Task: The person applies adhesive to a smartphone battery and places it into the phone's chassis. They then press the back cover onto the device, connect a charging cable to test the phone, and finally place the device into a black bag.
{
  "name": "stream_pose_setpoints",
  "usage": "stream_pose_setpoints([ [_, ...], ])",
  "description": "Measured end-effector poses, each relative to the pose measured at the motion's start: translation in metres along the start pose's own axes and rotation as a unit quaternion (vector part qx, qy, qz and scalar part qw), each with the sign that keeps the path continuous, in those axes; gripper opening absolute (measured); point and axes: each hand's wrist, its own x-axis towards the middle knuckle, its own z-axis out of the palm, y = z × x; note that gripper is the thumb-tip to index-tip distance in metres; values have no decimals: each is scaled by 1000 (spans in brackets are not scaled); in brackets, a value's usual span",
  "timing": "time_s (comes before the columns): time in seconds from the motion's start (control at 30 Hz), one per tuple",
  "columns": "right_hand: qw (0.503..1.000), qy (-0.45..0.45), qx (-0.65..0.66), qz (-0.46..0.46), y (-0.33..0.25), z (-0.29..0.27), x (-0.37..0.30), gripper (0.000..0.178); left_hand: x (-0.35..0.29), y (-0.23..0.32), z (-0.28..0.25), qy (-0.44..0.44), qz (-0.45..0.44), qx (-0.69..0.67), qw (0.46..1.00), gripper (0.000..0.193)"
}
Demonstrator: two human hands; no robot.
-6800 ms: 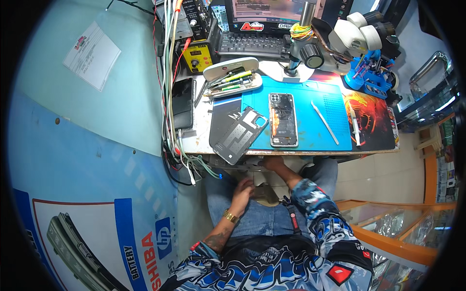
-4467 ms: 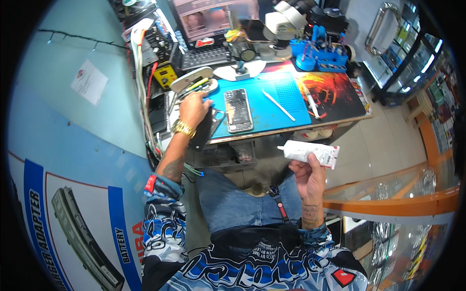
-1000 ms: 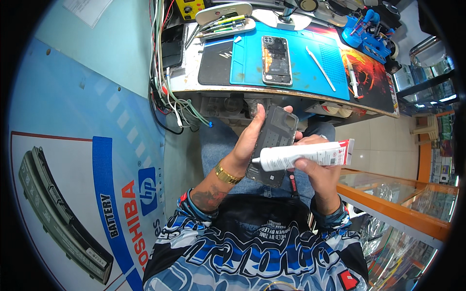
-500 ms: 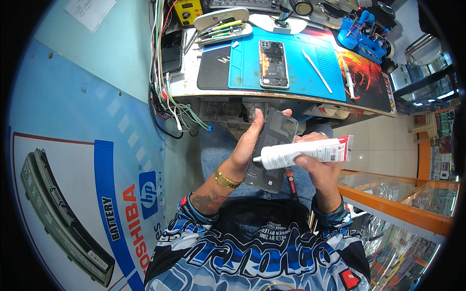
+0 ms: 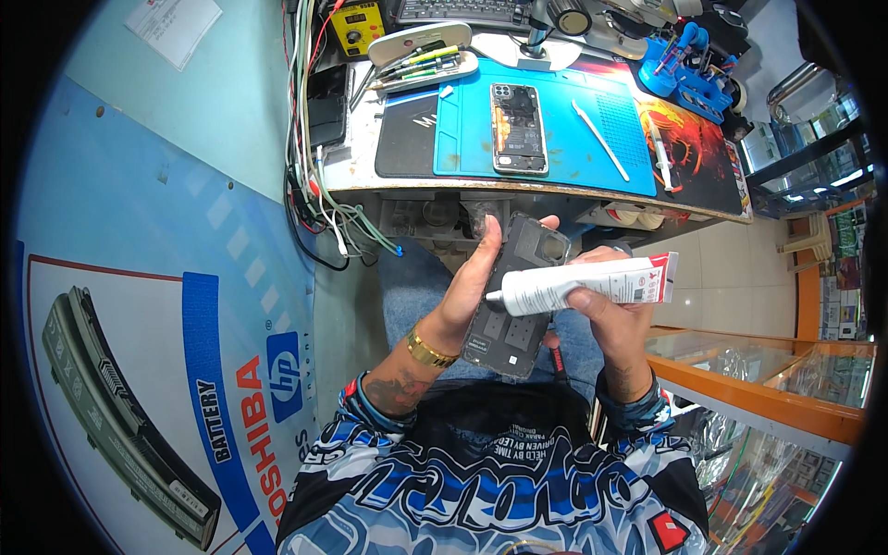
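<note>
My left hand [image 5: 470, 291] is closed round a dark phone back cover [image 5: 504, 340], its inner side facing up and its camera cut-out at the far end. In my right hand [image 5: 606, 314] is a white glue tube [image 5: 573, 285] with a red end, lying nearly level across the cover. The tube's narrow nozzle points left and sits at the cover's left long edge; whether it touches is too small to tell. On the blue repair mat [image 5: 583, 139] beyond lies an opened phone [image 5: 519, 129], its battery and inner parts showing.
A white stick-like tool [image 5: 601, 141] lies on the mat, with a syringe [image 5: 664, 159] to its right. A pen case [image 5: 424, 65] stands behind left. Cables [image 5: 301, 120] hang off the desk's left end. A blue tool holder [image 5: 684, 79] stands far right; a glass counter [image 5: 758, 365] is nearby.
The tube and its nozzle have shifted slightly right and toward the far end. The cover has tilted a little in my left hand. My view has moved slightly.
</note>
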Motion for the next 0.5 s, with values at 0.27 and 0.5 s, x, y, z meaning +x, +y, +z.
stream_pose_setpoints([
  [0.27,993,43,57,99,-18,6,5,24,-1,-3,-4,-24,-15,-16,999,79],
  [0.5,995,65,35,62,-13,2,6,23,-1,-5,-1,-49,-28,-65,996,78],
])
